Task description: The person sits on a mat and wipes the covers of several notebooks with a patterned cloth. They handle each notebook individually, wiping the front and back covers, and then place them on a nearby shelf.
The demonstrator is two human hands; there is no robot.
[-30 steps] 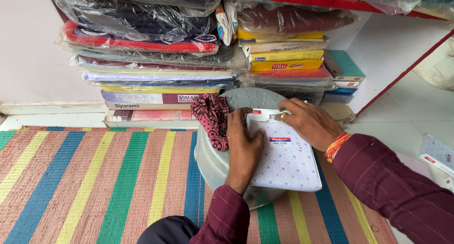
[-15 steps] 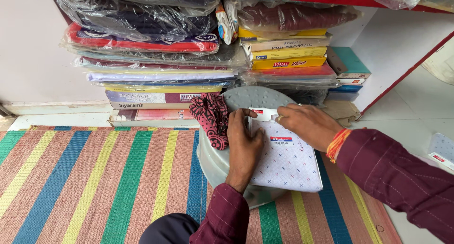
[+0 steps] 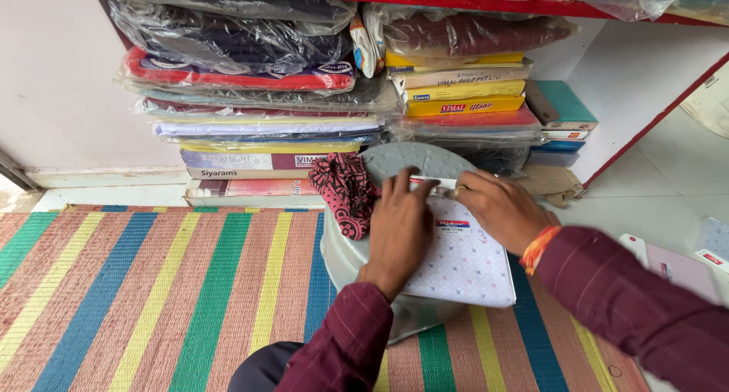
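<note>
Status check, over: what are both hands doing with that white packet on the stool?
Left hand flat on white packet, fingers at its top edge. Right hand pinching the top flap. Packet lies on grey stool. Red patterned cloth beside left hand, not blocking.

Striped mat (image 3: 152, 286), stacked wrapped fabric packs (image 3: 258, 96), red patterned cloth (image 3: 345, 191).

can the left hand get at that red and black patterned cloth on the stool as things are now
Probably yes. The left hand rests on the packed white fabric right beside the red and black cloth draped over the grey stool, and nothing lies between them.
</note>
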